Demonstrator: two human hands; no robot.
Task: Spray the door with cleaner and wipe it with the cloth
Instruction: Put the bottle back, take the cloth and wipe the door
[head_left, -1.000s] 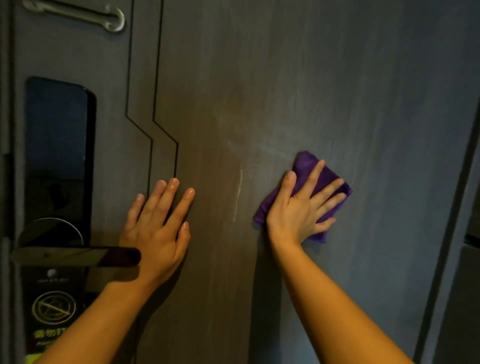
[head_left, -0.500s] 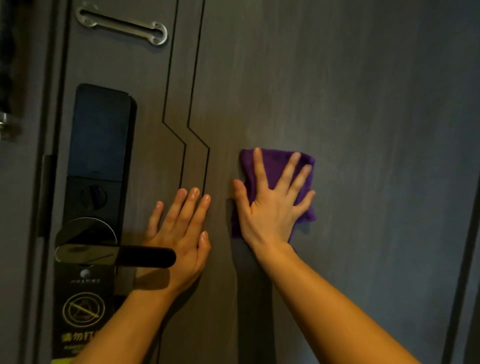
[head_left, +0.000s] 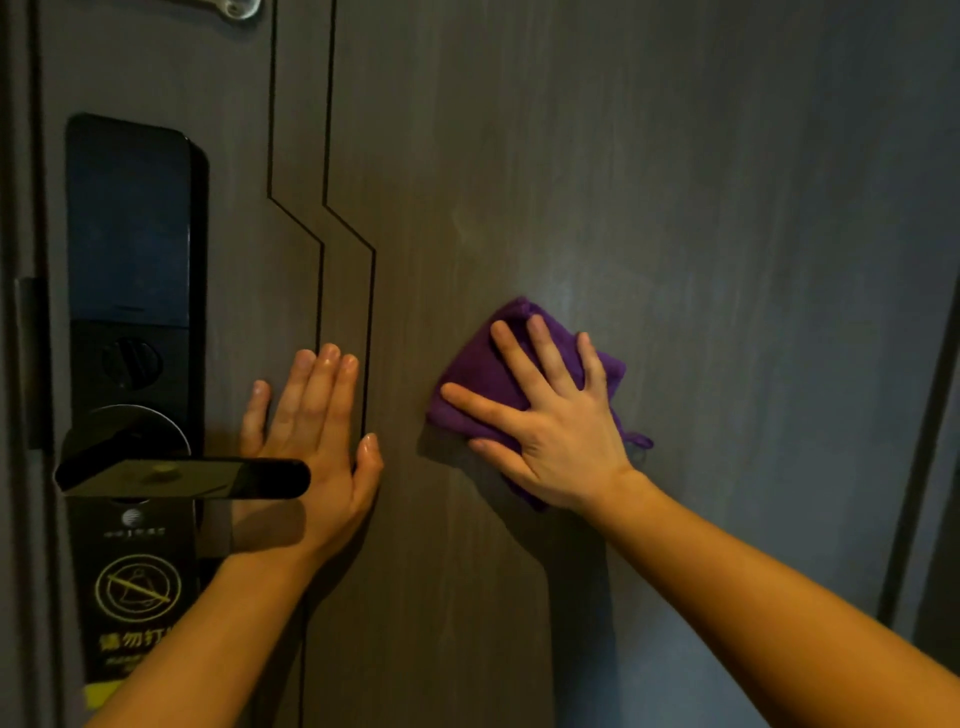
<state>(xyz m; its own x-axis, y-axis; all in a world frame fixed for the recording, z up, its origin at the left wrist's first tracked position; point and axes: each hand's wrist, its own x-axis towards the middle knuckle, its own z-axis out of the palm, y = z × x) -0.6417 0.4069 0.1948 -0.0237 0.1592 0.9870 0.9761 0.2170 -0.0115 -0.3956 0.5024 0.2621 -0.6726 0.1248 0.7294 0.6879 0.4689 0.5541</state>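
The dark grey wood-grain door (head_left: 701, 208) fills the view. My right hand (head_left: 550, 421) lies flat with fingers spread on a folded purple cloth (head_left: 475, 374), pressing it against the door just right of centre. My left hand (head_left: 311, 441) rests flat and empty on the door beside the lock, its fingers pointing up, its heel partly behind the handle. No spray bottle is in view.
A black electronic lock (head_left: 130, 249) with a lever handle (head_left: 182, 478) sticks out at the left. A do-not-disturb tag (head_left: 135, 597) hangs below the handle. Two thin grooves (head_left: 322, 208) run down the door. The door's right edge and frame (head_left: 924, 467) show at the far right.
My right hand slid the cloth left toward my left hand, then back to the right and slightly down, turning the fingers leftward. My left hand stayed on the door.
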